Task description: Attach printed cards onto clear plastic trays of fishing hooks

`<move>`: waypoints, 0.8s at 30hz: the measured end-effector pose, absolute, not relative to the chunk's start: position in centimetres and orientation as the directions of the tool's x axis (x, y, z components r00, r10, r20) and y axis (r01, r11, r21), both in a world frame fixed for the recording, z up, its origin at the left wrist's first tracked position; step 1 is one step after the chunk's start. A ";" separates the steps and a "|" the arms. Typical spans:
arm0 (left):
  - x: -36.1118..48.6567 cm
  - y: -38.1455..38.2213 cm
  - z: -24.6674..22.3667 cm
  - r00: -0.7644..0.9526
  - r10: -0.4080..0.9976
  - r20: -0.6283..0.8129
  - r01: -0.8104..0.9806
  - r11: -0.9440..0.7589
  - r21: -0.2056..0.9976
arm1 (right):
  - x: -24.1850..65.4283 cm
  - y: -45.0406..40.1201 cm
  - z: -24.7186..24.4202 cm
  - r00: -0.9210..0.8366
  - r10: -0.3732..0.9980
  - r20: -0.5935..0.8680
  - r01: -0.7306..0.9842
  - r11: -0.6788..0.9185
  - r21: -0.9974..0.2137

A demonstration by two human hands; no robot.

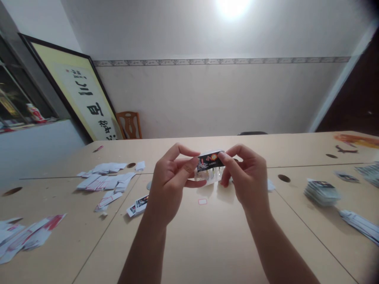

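Note:
Both hands hold up a small clear plastic package (209,173) over the middle of the table. Along its top runs a black printed label (211,161) with red and orange marks. My left hand (176,177) pinches the left end, thumb on the label and fingers behind and below. At the right end, my right hand (245,173) presses its thumb on the label's upper corner, other fingers curled behind. What lies inside the package is too blurred to tell. On the table below is a small white sticker with a red border (202,201).
Black-printed cards (139,205) lie left of my left forearm. White paper strips (106,179) spread farther left, and more papers (29,236) lie front left. At right stand a stack of packages (322,192) and a bundle of white strips (359,225). The table (207,244) has round holes.

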State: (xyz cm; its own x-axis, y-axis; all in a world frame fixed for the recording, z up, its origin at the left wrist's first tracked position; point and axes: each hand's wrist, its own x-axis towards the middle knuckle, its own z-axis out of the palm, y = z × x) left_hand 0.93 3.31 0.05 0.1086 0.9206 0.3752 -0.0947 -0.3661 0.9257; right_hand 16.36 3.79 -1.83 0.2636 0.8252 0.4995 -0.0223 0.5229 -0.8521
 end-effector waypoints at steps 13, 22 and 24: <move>1.9 2.4 0.3 0.027 0.923 0.384 -0.149 -0.376 0.915 | 16.1 3.5 -1.6 0.294 0.823 0.486 -0.022 0.514 -0.857; 1.8 2.4 0.2 0.024 0.920 0.390 -0.141 -0.383 0.913 | 16.1 3.5 -1.6 0.294 0.824 0.485 -0.019 0.513 -0.858; 1.6 2.5 0.2 0.051 0.922 0.384 -0.130 -0.375 0.918 | 16.0 3.5 -1.6 0.296 0.822 0.487 -0.017 0.514 -0.858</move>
